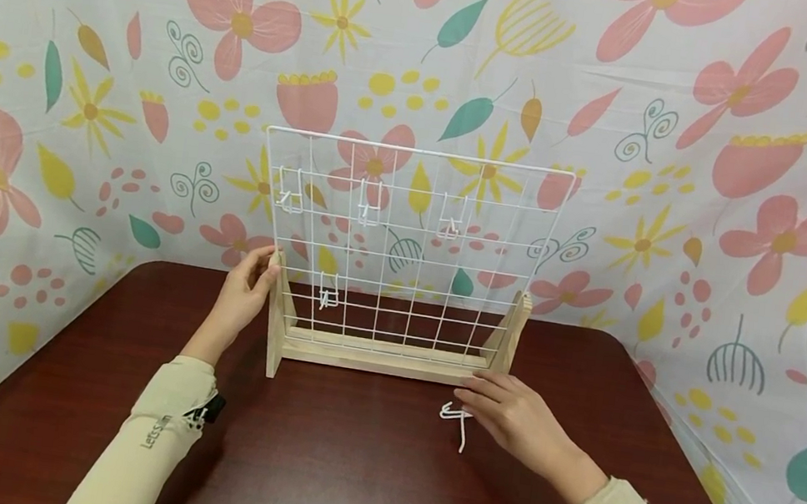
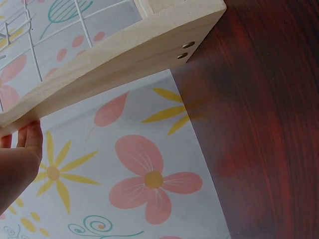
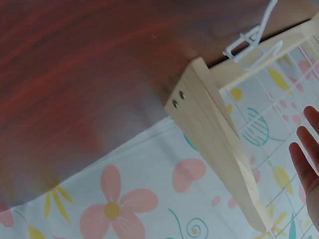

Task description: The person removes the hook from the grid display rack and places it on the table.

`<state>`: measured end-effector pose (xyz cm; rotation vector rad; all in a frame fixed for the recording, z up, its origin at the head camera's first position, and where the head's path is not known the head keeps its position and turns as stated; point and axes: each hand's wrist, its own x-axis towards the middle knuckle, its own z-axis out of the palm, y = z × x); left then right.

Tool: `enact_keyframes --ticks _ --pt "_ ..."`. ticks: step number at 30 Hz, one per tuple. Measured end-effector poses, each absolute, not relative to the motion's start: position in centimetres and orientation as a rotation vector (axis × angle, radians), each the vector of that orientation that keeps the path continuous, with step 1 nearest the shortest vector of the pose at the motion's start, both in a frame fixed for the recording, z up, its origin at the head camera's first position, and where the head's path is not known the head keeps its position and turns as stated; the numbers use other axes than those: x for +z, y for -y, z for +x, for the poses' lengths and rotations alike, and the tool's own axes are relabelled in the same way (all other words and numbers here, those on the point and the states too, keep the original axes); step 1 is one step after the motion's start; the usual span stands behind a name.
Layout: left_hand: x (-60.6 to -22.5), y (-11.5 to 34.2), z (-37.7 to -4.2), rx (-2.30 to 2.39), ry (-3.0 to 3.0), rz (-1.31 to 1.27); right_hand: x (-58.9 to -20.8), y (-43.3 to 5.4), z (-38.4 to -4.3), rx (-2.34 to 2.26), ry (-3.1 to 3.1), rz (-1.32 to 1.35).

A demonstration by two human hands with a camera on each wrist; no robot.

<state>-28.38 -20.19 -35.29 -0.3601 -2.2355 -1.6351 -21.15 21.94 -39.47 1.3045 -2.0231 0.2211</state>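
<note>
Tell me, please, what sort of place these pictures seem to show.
Probably an indoor tabletop workspace, perhaps set up for recording: a flower-patterned backdrop rises behind a dark red-brown table, which bears a white wire grid in a wooden stand.

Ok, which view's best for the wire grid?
Head: shows the wire grid at full width, with four white hooks on it. Left wrist gets only a patch at frame top left; right wrist, a patch at frame right, partly behind the right hand.
</note>
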Motion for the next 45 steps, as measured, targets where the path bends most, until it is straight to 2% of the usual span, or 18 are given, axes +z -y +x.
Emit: enact_keyframes --ticks 15,27,45 --pt "-35.2 20.1 -28.2 -1.662 2.217 -0.350 -37.0 -20.7 -22.0 0.320 1.986 1.170" --pt "-32.6 19.0 -25.5 -1.652 2.248 -0.332 -34.4 -19.3 -22.4 0.424 1.837 1.040" --pt "-32.8 19.1 -25.8 -1.615 2.270 -0.337 -31.5 -16.7 -23.2 0.545 1.778 0.871"
